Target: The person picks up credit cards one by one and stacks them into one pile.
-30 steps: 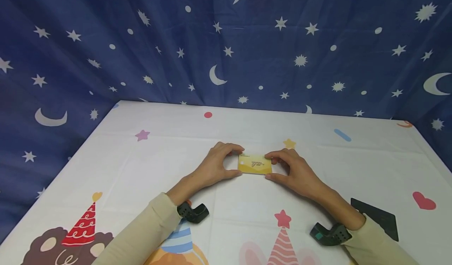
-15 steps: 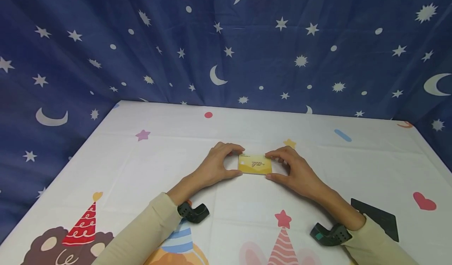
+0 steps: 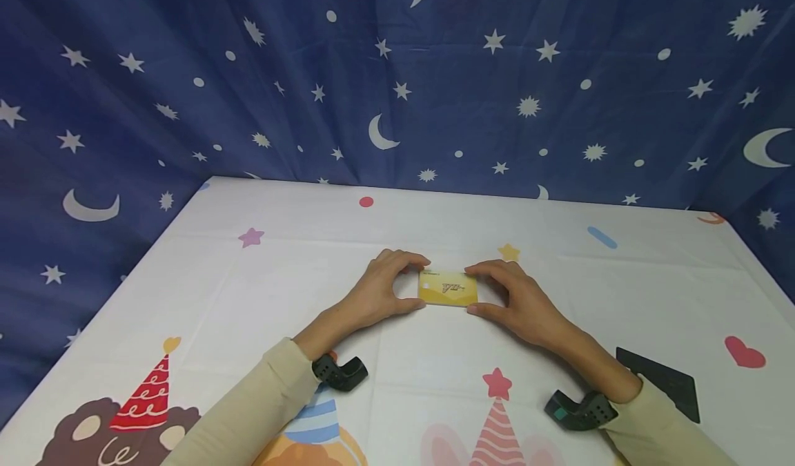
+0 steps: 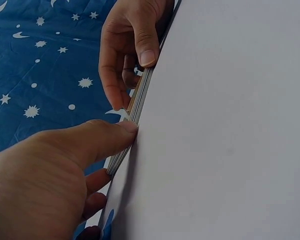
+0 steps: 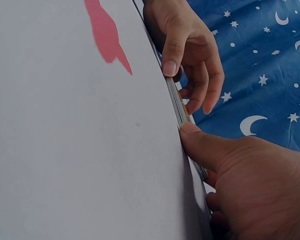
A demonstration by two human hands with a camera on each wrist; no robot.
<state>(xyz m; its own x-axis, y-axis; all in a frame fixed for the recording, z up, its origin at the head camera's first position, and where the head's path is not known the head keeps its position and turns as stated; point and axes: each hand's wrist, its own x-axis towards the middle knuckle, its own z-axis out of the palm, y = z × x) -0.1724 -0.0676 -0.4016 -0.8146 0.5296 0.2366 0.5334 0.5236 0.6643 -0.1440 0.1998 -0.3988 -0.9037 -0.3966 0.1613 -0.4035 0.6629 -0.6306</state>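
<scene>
A small stack of yellow cards (image 3: 448, 288) lies flat on the table, and its top card bears a brown line drawing. My left hand (image 3: 375, 293) holds the left end, thumb at the near corner and index finger at the far corner. At the right end, my right hand (image 3: 524, 304) has the same kind of hold. The left wrist view shows the layered edges of the card stack (image 4: 140, 97) between both thumbs. Those edges of the stack (image 5: 175, 100) also appear in the right wrist view. Some fingers are hidden behind the cards.
A white tablecloth (image 3: 298, 279) with printed party shapes covers the table. A flat black rectangular object (image 3: 664, 383) lies partly behind the right forearm. A blue star-and-moon curtain (image 3: 397, 72) hangs beyond the table.
The right hand's fingers behind its index finger have slipped out of sight in the head view. Both hands and the card stack otherwise stay in place.
</scene>
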